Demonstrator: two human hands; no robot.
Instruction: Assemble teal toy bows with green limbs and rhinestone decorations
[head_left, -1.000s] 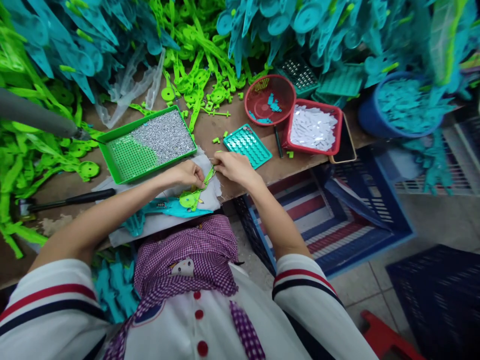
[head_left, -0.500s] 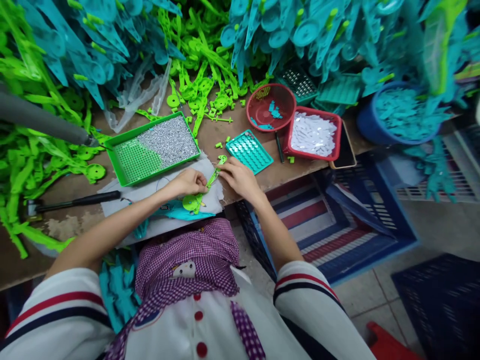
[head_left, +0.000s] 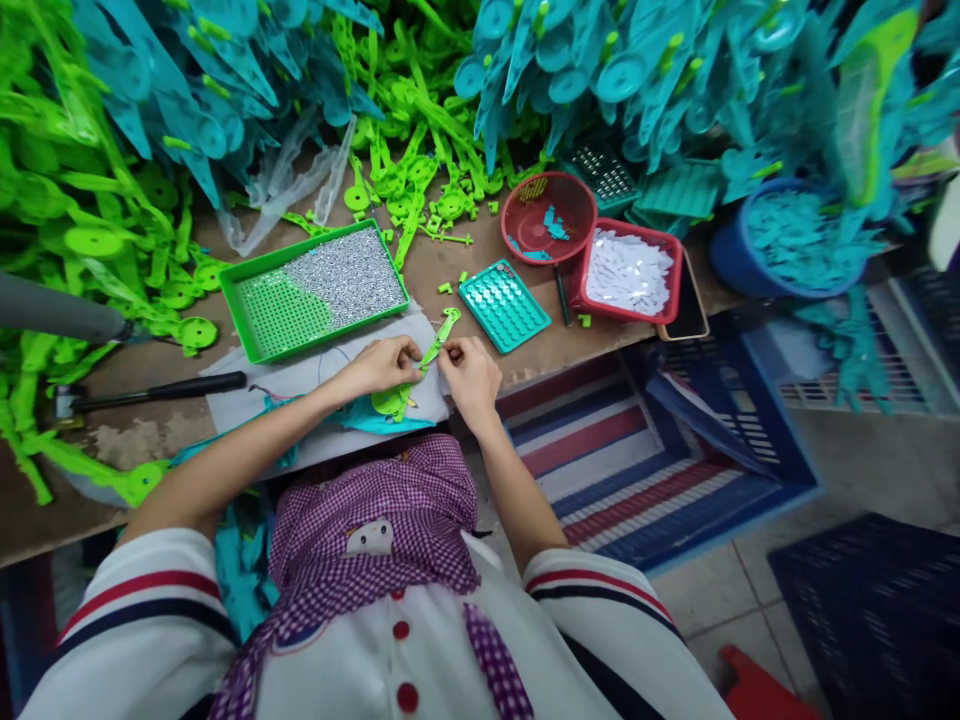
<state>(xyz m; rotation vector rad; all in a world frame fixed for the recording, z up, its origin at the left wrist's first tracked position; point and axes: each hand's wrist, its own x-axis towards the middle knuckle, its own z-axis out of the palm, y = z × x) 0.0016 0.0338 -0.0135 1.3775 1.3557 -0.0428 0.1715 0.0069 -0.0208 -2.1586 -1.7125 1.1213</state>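
- Left hand (head_left: 386, 362): fingertips closed on the lime-green part (head_left: 435, 350), which slants between both hands.
- Right hand (head_left: 472, 378): fingertips bunched beside it — whether they pinch anything, I cannot tell.
- Under its round end — a turquoise piece (head_left: 367, 414), on pale cloth (head_left: 307, 373).
- Beyond: a green tray (head_left: 277, 312).

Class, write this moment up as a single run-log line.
left hand: pinching green part | right hand: fingertips beside it, contact unclear | underneath: turquoise part, white cloth | nearby: green tray of silvery pieces, hammer
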